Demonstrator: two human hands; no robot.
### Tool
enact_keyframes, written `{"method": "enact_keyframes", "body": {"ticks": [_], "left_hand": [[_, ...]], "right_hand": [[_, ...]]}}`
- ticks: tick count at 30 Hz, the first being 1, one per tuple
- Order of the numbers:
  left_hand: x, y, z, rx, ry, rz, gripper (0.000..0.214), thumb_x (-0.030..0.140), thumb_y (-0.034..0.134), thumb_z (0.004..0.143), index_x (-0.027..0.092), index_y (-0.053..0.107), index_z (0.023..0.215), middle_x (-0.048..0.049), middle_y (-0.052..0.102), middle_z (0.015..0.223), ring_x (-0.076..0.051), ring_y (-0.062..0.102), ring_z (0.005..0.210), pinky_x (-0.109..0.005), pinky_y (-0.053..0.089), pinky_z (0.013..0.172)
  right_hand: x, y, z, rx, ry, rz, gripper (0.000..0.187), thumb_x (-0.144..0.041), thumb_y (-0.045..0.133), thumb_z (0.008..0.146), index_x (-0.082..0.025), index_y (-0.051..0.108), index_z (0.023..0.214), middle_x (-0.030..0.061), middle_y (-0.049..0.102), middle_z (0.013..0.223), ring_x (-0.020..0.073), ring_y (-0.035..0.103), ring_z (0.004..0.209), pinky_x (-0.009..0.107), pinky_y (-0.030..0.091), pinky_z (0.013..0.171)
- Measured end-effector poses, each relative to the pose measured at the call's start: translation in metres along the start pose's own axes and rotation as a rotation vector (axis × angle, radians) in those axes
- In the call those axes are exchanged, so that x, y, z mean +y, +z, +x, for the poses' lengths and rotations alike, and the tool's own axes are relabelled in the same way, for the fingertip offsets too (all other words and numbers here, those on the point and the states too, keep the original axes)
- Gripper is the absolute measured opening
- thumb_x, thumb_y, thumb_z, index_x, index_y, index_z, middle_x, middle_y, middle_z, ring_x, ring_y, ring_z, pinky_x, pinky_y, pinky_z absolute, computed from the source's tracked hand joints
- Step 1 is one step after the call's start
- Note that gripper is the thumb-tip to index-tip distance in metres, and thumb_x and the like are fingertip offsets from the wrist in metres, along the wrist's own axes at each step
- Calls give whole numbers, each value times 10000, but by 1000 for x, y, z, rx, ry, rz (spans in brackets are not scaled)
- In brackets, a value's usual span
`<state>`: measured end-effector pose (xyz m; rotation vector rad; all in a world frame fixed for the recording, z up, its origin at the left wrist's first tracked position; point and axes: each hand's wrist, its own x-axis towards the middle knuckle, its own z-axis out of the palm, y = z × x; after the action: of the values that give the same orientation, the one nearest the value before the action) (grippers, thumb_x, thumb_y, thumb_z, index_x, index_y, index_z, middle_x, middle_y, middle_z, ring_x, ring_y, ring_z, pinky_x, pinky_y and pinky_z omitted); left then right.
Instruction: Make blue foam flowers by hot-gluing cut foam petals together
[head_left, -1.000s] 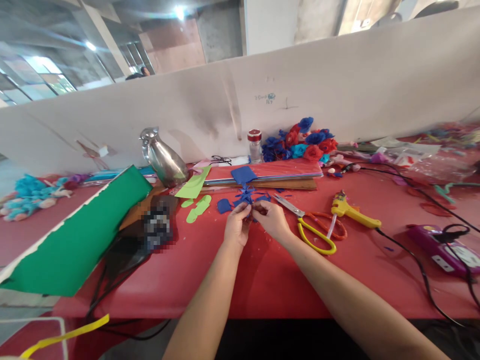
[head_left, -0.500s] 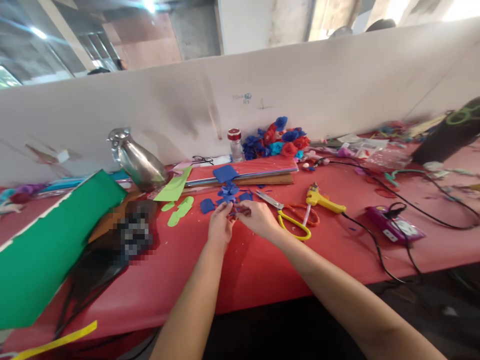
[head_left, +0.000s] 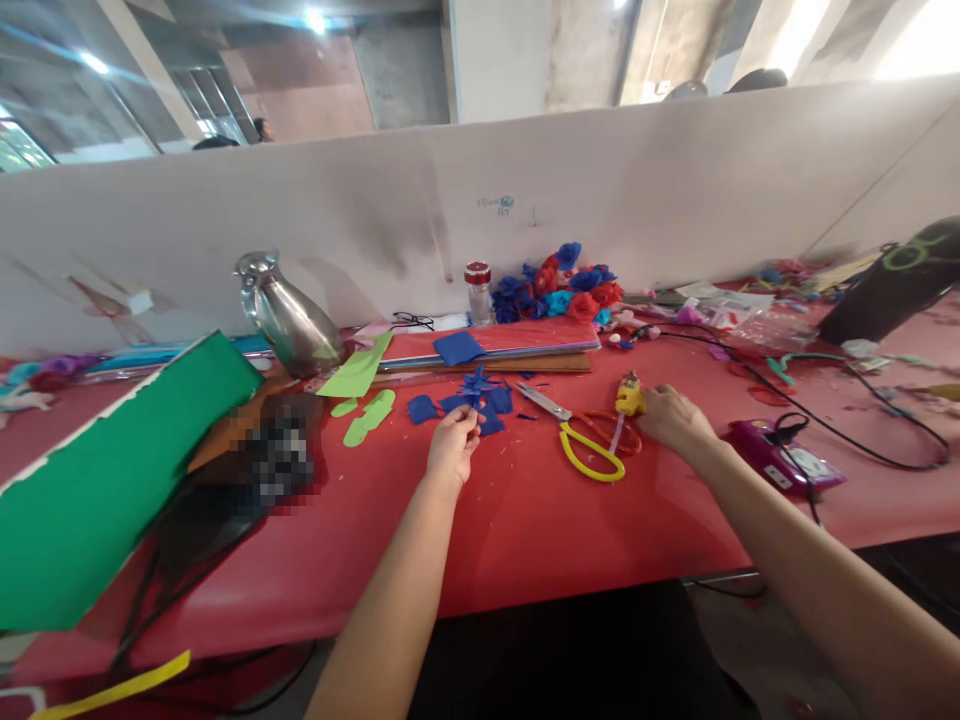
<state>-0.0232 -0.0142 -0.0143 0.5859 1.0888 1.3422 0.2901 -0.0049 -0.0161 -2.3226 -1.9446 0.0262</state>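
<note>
My left hand [head_left: 453, 446] is closed in a pinch around the lower end of a blue paper flower [head_left: 475, 384], whose pointed petals spread above the fingertips. Several cut blue paper pieces [head_left: 423, 408] lie around it on the red table. Over to the right, my right hand [head_left: 677, 413] is wrapped round the handle of a yellow glue gun [head_left: 630, 396], which hides most of the handle. A clear glue stick trails from the gun's rear. Between the hands lie scissors [head_left: 546, 402] with yellow and orange handles, their blades pointing up and left.
Green paper ovals [head_left: 368, 412] lie left of the flower. Behind are stacked paper sheets [head_left: 517, 340], a red-lidded jar [head_left: 478, 300], finished paper flowers [head_left: 583, 304] and a metal jug [head_left: 296, 325]. A purple power box [head_left: 787, 455] with black cables sits at right, a green board [head_left: 112, 480] at left.
My right hand has left the blue flower, moved right and taken hold of the glue gun. My left hand stays in place, pinching the flower.
</note>
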Motion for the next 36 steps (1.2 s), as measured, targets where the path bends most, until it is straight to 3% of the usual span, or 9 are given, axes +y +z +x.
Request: {"method": "enact_keyframes", "body": {"ticks": [4, 9, 13, 15, 19, 25, 29, 36], "left_hand": [[0, -1, 0, 13, 1, 22, 130, 109, 678, 600, 152, 561, 637, 20, 568, 569, -39, 415, 465, -159, 192, 429], [-3, -2, 1, 59, 83, 175, 91, 157, 675, 639, 155, 602, 693, 18, 600, 590, -50, 431, 478, -170, 276, 470], [-6, 0, 2, 87, 168, 270, 57, 151, 651, 662, 160, 611, 702, 18, 611, 584, -65, 451, 484, -187, 321, 500], [-9, 1, 3, 92, 214, 311, 39, 132, 626, 673, 163, 610, 690, 16, 610, 568, -75, 462, 483, -196, 348, 518], [-13, 0, 5, 85, 278, 421, 43, 127, 605, 683, 159, 631, 697, 4, 619, 566, -90, 483, 480, -207, 370, 524], [-16, -3, 7, 44, 321, 670, 95, 127, 580, 711, 170, 663, 722, -36, 671, 643, -146, 580, 597, -242, 421, 603], [-16, -2, 5, 7, 325, 797, 135, 98, 557, 722, 167, 671, 737, -41, 671, 642, -172, 615, 670, -270, 443, 682], [-14, 1, -1, -16, 354, 836, 166, 66, 552, 722, 178, 673, 703, -26, 660, 604, -170, 621, 660, -275, 449, 707]], "right_hand": [[-2, -7, 4, -34, 2, -86, 257, -212, 558, 781, -136, 651, 1008, 161, 639, 1022, 233, 644, 850, 284, 434, 653], [7, -17, 5, 88, 6, -4, 254, -171, 484, 805, -111, 683, 951, 150, 693, 914, 229, 661, 825, 262, 418, 624], [0, -19, -15, 95, 8, 352, 292, -356, 498, 838, -138, 686, 886, 103, 705, 752, 219, 652, 685, 271, 439, 564], [-14, -18, -33, 41, -112, 599, 308, -395, 485, 848, -163, 685, 882, 77, 709, 736, 208, 649, 675, 274, 470, 582], [-55, -15, -72, 20, -315, 786, 280, -423, 529, 832, -211, 690, 918, 67, 731, 865, 241, 671, 818, 326, 525, 714], [-93, -11, -91, 41, -466, 697, 233, -343, 494, 855, -202, 671, 909, 84, 710, 943, 242, 664, 906, 318, 511, 779], [-102, 0, -89, 11, -399, 616, 221, -337, 486, 867, -196, 651, 903, 74, 700, 882, 237, 666, 836, 297, 492, 703], [-111, 21, -90, 123, -367, 506, 164, -324, 465, 895, -214, 587, 893, 75, 665, 879, 229, 646, 812, 282, 449, 657]]}}
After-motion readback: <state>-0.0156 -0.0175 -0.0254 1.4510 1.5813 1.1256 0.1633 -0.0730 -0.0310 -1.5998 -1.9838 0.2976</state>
